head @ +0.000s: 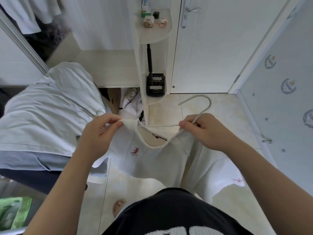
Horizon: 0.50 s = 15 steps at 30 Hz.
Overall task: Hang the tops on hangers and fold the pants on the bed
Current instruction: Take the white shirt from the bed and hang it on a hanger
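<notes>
Both hands working chest-high over floor: left hand (101, 131) pinching top (152, 160) at shoulder, right hand (205, 129) gripping hanger (201, 106) w/ fabric. Should be seating shoulders evenly, keeping collar centred.

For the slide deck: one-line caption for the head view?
Head view: left hand pinches a white T-shirt by its shoulder while right hand holds the white hanger at the neckline.
</notes>
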Tool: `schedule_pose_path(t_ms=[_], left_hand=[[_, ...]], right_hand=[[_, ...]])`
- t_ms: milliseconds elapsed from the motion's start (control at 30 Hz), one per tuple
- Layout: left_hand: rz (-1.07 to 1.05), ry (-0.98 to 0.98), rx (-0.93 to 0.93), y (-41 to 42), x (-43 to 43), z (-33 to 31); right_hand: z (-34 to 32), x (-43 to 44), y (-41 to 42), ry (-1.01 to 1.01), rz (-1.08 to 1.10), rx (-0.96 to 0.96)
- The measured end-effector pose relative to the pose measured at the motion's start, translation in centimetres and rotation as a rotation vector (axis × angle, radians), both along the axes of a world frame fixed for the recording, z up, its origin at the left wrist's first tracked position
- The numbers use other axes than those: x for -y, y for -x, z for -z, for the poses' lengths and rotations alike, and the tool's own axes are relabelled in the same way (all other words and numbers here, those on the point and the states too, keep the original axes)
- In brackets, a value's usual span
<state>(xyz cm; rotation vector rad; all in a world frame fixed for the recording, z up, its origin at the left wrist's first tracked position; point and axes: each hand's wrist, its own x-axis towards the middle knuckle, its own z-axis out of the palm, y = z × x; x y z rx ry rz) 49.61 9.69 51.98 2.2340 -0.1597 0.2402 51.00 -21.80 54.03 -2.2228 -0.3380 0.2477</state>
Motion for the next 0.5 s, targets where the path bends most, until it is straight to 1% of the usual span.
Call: schedule_pose_path(t_ms=[33, 100, 167, 267, 333, 367, 433, 500], left_hand=[[0.016, -0.030, -0.003, 0.0, 0.0, 0.1], [0.045, -0.024, -0.016, 0.2, 0.5, 0.4], [0.055, 0.016, -0.014, 0.3, 1.0, 0.4], [0.077, 0.040, -0.034, 0.1, 0.9, 0.4], [0.108, 0.029, -0.097, -0.1, 0.3, 0.6], [0.113, -0.005, -0.158, -0.3, -0.1, 1.0], [0.066, -0.141, -0.243, -0.5, -1.0, 2.1], [-0.057, -0.226, -0.194, -0.7, -1.7, 2.9]], right_hand=[[-0.3, 0.3, -0.2, 0.047, -0.026, -0.025], [-0.9, 0.4, -0.5, 0.065, -0.038, -0.021], [-1.2, 0.1, -0.7, 0.046, -0.024, -0.013], [-1.1, -0.3, -0.7, -0.029, 0.011, -0.059], [-0.9, -0.4, -0.5, -0.062, 0.052, -0.047], [-0.9, -0.3, -0.5, -0.079, 0.071, -0.029], [-0.9, -0.1, -0.4, -0.116, 0.101, 0.005], [-1.0, 0.3, -0.5, -0.111, 0.100, 0.011]])
